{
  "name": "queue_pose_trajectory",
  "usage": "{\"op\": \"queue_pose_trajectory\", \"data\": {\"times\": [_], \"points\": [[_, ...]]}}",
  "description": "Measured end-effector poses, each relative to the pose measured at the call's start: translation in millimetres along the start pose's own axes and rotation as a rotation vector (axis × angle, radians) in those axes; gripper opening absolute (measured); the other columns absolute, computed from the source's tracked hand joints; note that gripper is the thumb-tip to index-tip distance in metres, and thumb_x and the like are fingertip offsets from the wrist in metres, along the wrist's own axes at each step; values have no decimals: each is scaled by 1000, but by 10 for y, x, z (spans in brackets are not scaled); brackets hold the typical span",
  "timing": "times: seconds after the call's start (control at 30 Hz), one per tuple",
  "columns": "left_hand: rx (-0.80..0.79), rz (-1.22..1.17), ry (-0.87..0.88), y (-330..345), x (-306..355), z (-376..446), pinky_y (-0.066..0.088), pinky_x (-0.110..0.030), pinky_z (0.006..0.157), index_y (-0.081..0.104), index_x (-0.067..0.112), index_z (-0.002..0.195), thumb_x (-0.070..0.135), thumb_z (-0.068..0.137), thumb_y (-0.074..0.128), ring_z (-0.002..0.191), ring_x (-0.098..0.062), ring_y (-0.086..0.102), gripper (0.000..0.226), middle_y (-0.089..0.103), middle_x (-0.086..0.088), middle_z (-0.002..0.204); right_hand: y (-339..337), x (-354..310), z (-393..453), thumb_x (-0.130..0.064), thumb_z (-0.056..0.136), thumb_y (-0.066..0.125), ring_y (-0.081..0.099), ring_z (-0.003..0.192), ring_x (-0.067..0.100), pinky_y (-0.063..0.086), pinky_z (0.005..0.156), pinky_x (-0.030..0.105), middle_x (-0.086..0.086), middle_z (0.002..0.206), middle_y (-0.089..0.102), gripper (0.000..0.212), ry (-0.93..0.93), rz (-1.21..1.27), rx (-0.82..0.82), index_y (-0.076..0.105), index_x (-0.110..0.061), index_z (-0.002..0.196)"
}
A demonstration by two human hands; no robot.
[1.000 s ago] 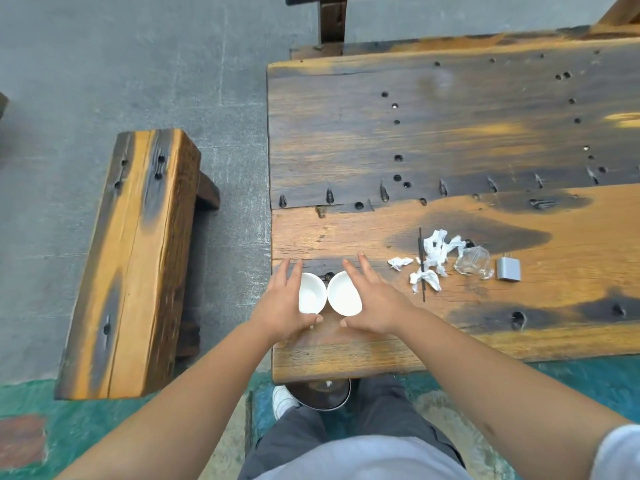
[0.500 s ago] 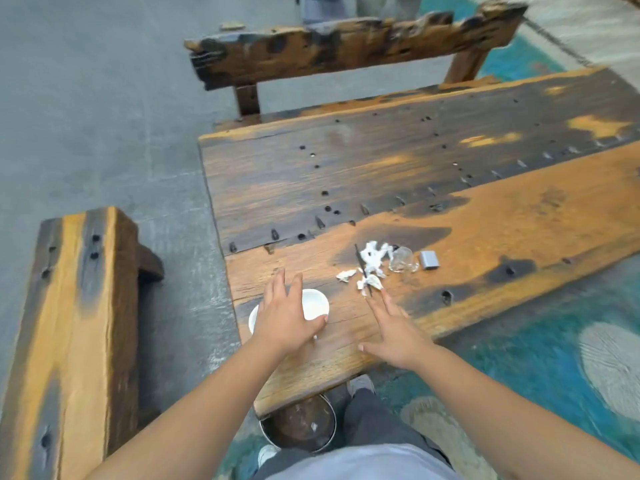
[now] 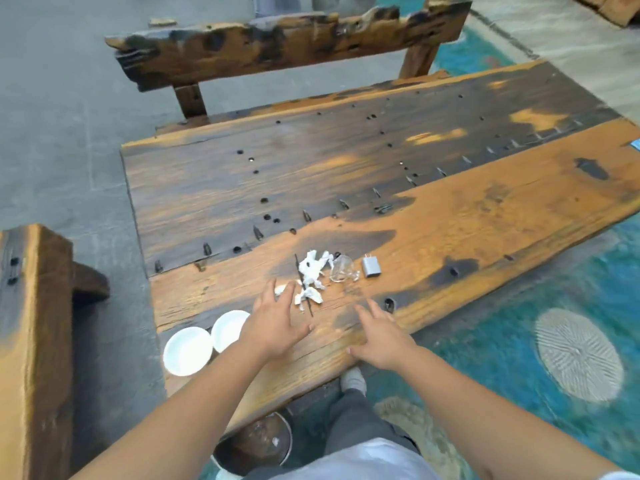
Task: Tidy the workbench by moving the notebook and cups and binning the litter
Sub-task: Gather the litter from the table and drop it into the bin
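Two white cups (image 3: 188, 350) (image 3: 227, 329) stand side by side at the near left corner of the wooden workbench (image 3: 433, 233). My left hand (image 3: 277, 323) hovers flat just right of them, fingers spread, empty, its fingertips near a pile of torn white paper scraps (image 3: 311, 275). A thin black stick (image 3: 304, 289) lies through the scraps. A crumpled clear plastic piece (image 3: 341, 270) and a small grey charger plug (image 3: 371, 266) sit right of the pile. My right hand (image 3: 381, 336) rests open near the front edge. No notebook is in view.
A round metal bin (image 3: 256, 441) sits on the floor under the front edge, by my legs. A wooden bench (image 3: 31, 341) stands left, another bench (image 3: 277, 46) behind the table. A blue rug (image 3: 554, 323) covers the floor at right.
My left hand has let go of the cups and moved right toward the paper scraps; both cups now show at the corner. My right hand shifted slightly right. The view swung right.
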State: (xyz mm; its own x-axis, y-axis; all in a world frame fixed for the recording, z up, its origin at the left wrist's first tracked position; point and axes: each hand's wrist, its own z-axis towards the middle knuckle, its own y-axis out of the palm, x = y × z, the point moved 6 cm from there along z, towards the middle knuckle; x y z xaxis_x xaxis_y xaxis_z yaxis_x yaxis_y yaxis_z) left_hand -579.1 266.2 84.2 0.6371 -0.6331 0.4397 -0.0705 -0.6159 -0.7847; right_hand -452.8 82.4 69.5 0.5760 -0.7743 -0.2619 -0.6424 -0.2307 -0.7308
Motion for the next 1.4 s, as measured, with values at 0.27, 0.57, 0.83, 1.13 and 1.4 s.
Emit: {"op": "queue_pose_trajectory", "data": {"times": [0.27,0.57,0.83,1.13,1.4], "points": [[-47,36,-234,374,84,829,35,-52,112,10,42,154,52,82,69,147,-39,14,93,1,-13,164,-550,502,1110,-43,83,66,15,144,36,29,112,45,7,163,-2,89,-117,-119,22,12,-26,152],[-95,150,-257,580,71,1234,54,-47,86,-3,48,150,50,75,77,135,-36,29,111,-7,1,161,-600,612,1605,-35,86,60,34,134,34,44,87,39,-1,162,-10,79,-178,-243,-75,12,-41,148],[-57,56,-247,753,54,1323,51,-50,87,35,32,138,30,86,64,117,-38,42,59,26,-12,142,-531,604,1612,-22,84,63,43,115,29,45,78,36,4,152,11,50,-234,-247,-33,41,-30,128],[81,-214,-275,693,7,1225,38,-31,70,62,5,101,-1,84,58,91,-36,56,18,55,-19,105,-465,636,1462,-18,91,56,54,99,27,53,79,38,2,151,19,22,-253,-43,6,49,-28,109],[71,-912,-607,825,-30,918,44,-26,49,47,23,85,4,89,48,61,-21,54,20,63,-11,80,-278,480,1020,-14,89,61,49,121,28,42,90,29,5,154,21,35,-341,214,99,53,-24,121]]}}
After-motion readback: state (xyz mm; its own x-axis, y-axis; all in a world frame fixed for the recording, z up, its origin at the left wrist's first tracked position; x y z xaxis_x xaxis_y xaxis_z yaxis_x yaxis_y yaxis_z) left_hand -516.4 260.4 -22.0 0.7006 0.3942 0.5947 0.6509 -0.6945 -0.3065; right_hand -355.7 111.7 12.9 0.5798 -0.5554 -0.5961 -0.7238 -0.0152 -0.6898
